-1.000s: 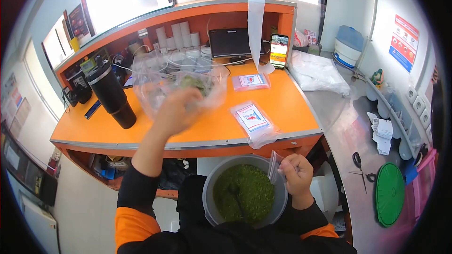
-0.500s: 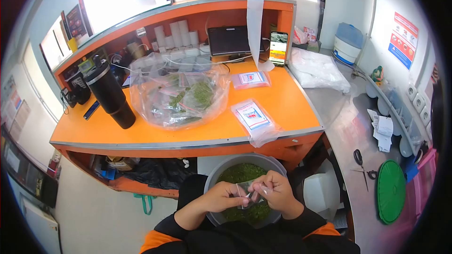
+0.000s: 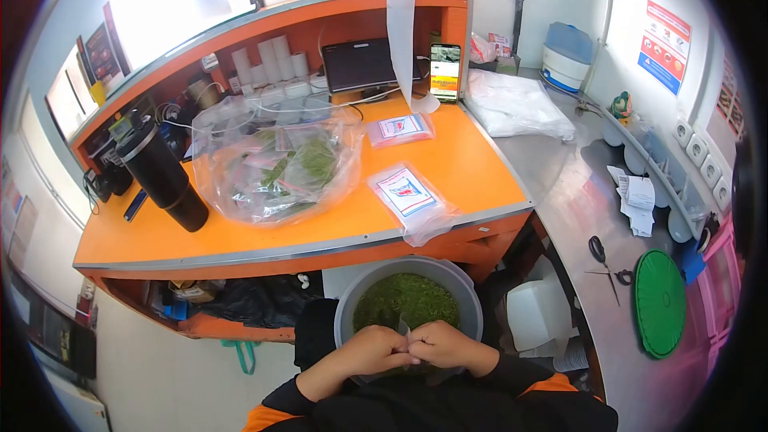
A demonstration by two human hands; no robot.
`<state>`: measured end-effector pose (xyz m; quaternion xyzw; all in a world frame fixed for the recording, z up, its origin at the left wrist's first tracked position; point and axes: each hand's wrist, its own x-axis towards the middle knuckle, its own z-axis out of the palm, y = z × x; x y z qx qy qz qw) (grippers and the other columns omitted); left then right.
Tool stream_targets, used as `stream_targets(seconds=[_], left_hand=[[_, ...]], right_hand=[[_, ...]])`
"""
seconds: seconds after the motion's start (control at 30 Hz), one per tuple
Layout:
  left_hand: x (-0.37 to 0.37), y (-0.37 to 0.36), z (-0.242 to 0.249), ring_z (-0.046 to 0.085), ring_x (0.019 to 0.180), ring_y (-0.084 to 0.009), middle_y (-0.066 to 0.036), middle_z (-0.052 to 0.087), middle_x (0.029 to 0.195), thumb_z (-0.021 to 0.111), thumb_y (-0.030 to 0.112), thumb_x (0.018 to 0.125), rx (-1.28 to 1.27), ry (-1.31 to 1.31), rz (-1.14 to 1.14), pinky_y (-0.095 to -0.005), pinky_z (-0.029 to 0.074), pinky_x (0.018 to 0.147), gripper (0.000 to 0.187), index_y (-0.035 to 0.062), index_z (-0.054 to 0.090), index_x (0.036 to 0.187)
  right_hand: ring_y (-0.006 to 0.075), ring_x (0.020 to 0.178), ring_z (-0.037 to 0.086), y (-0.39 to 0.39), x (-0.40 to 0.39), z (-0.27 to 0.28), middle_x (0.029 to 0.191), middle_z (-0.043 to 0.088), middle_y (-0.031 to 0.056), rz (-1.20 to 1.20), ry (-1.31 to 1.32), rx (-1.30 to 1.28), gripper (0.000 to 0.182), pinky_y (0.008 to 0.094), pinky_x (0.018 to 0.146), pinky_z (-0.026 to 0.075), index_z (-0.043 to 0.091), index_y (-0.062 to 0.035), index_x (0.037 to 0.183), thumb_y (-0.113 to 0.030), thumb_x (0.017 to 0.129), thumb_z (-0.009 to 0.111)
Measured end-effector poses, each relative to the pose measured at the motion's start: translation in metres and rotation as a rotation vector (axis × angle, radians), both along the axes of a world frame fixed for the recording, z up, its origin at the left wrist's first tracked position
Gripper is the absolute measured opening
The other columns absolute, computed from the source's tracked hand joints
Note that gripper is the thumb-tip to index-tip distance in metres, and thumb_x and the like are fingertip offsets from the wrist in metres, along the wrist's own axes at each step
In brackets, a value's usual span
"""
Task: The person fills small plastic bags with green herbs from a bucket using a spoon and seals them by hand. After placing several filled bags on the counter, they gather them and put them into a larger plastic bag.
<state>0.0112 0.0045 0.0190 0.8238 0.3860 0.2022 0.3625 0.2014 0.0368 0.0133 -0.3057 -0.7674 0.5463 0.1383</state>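
My left hand (image 3: 376, 350) and my right hand (image 3: 442, 346) meet over the near side of a grey tub (image 3: 474, 292). Between their closed fingers they pinch a small clear plastic bag (image 3: 404, 326), of which only a narrow upper part shows. Chopped green herbs (image 3: 408, 298) lie in the tub below. On the orange desk, a large clear bag (image 3: 232, 184) holds smaller bags of green leaves. Two packs of clear bags with printed labels lie to its right, one pack (image 3: 412, 196) near the desk's front edge and another pack (image 3: 402, 129) farther back.
A black tumbler (image 3: 164, 176) stands at the desk's left, beside a phone (image 3: 136, 205). Behind are a monitor (image 3: 360, 66) and an upright phone (image 3: 445, 72). The steel counter (image 3: 564, 192) at right bears scissors (image 3: 602, 256), receipts (image 3: 638, 204) and a green lid (image 3: 660, 304).
My hands have drawn together and lowered slightly toward me, so the small bag is now mostly covered by my fingers. The view has shifted a little to the right.
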Motion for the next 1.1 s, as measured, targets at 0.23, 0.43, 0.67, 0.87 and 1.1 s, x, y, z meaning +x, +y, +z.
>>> stream_targets(seconds=[0.23, 0.43, 0.67, 0.87, 1.1], left_hand=[[-0.011, -0.003, -0.005, 0.058, 0.069, -0.0340, -0.014, 0.058, 0.068, 0.060, 0.020, 0.079, 0.223, 0.006, 0.336, -0.0429, 0.046, 0.062, 0.021, 0.0023, 0.059, 0.068], [-0.011, 0.002, -0.004, 0.057, 0.079, -0.0315, -0.010, 0.061, 0.076, 0.063, 0.015, 0.071, 0.258, -0.095, 0.239, -0.0398, 0.046, 0.071, 0.014, 0.0024, 0.060, 0.065], [-0.005, -0.002, -0.005, 0.056, 0.092, -0.0289, -0.012, 0.061, 0.091, 0.065, 0.019, 0.075, -0.102, -0.456, 0.251, -0.0357, 0.045, 0.082, 0.024, 0.0021, 0.061, 0.093], [-0.027, 0.011, 0.008, 0.061, 0.095, -0.0241, -0.014, 0.062, 0.103, 0.080, 0.026, 0.061, -0.244, -0.149, -0.127, -0.0371, 0.037, 0.098, 0.056, 0.0012, 0.060, 0.106], [-0.082, -0.004, -0.003, 0.054, 0.089, -0.0141, -0.004, 0.054, 0.092, 0.075, 0.044, 0.065, -0.318, -1.025, 0.250, -0.0304, 0.045, 0.083, 0.072, -0.0021, 0.053, 0.115]], right_hand=[[0.0274, 0.060, 0.059, 0.006, 0.004, -0.002, 0.068, 0.061, 0.0108, -0.206, -0.214, 0.425, 0.017, 0.0374, 0.058, 0.048, 0.061, -0.0042, 0.068, -0.018, 0.076, 0.054], [0.0234, 0.068, 0.061, -0.013, -0.005, 0.020, 0.082, 0.058, 0.0057, -0.006, 0.089, 0.917, 0.018, 0.0363, 0.057, 0.048, 0.056, -0.0104, 0.085, -0.015, 0.069, 0.062], [0.0279, 0.070, 0.062, -0.013, 0.000, 0.024, 0.085, 0.060, 0.0081, 0.218, -0.290, 0.675, 0.011, 0.0386, 0.057, 0.051, 0.058, -0.0093, 0.086, -0.014, 0.076, 0.056], [0.0291, 0.074, 0.062, -0.020, -0.007, 0.042, 0.104, 0.060, 0.0086, 0.228, -0.090, 0.586, 0.017, 0.0382, 0.061, 0.053, 0.061, -0.0121, 0.093, -0.014, 0.076, 0.058], [0.0301, 0.079, 0.064, 0.001, -0.017, 0.039, 0.091, 0.064, 0.0125, -0.194, -0.066, 0.356, 0.020, 0.0377, 0.066, 0.051, 0.063, -0.0050, 0.095, -0.015, 0.077, 0.062]])
